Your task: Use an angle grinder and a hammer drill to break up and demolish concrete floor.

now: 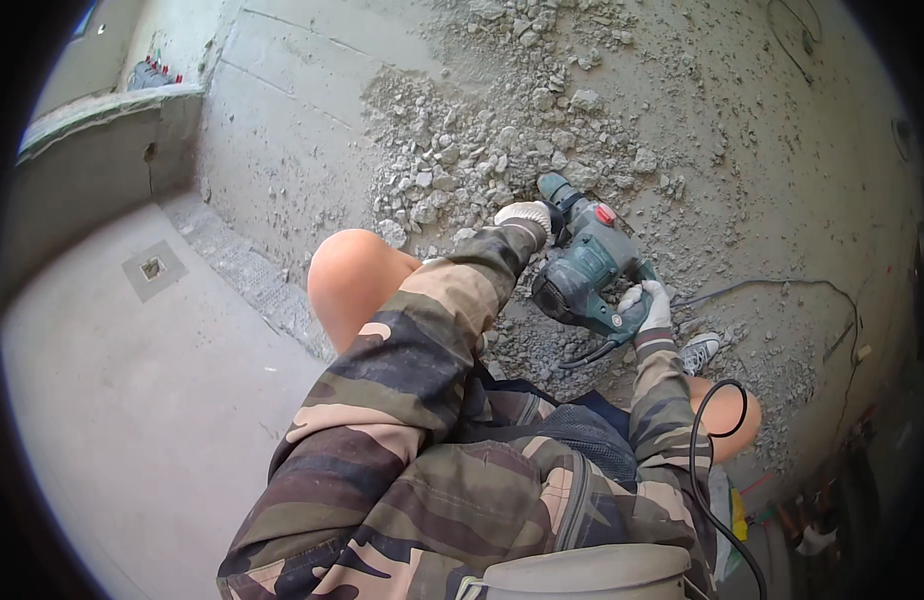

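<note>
A green and black rotary hammer (590, 255) with a red patch on its housing is held between my hands, low over the rubble. My left hand (527, 213), in a white work glove, is closed at the black side handle near the front end; the sleeve hides some of its fingers. Around the rear grip wraps my right hand (652, 302), gloved in white too. The tool's nose points away from me toward a heap of broken concrete (442, 165). Whether a bit is fitted, I cannot tell.
Broken chunks and dust spread over the floor beyond and to the right. A dark power cable (782, 281) runs off to the right. At the left are a smooth floor with a square drain (155, 267) and a low wall (92, 175). My shoe (700, 352) stands among debris.
</note>
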The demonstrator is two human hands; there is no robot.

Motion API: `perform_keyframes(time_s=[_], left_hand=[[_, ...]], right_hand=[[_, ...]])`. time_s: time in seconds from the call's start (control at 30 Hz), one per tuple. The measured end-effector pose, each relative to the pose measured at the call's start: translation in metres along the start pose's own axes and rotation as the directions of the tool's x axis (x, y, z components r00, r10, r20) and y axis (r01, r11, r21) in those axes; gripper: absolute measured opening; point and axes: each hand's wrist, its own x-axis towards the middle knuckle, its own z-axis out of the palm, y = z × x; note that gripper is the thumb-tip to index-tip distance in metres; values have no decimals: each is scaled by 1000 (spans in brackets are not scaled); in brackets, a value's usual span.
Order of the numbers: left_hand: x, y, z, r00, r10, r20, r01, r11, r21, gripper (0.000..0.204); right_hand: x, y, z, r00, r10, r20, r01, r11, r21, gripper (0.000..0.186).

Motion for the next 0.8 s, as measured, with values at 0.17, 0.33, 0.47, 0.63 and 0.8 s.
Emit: perform_keyframes(time_s=[0.17,0.33,0.47,0.63,0.8], left_hand=[[12,-17,-1,1000,7,-5,-6,988,157,30],[11,-39,-12,997,72,-3,-71,995,65,35],[9,-45,-21,998,63,2,-63,991,118,37],[7,-33,-8,997,72,11,-72,958,278,34],[-10,-7,26,987,159,-3,-155,961,230,26]], right_hand=[[6,3,6,1000,-5,-2,5,1000,21,11],[13,46,1,999,6,35,-10,994,105,11],[13,71,0,999,6,48,-13,988,156,12],[1,69,-15,993,-63,95,39,971,236,12],[-29,56,-52,997,-74,-32,80,968,239,16]])
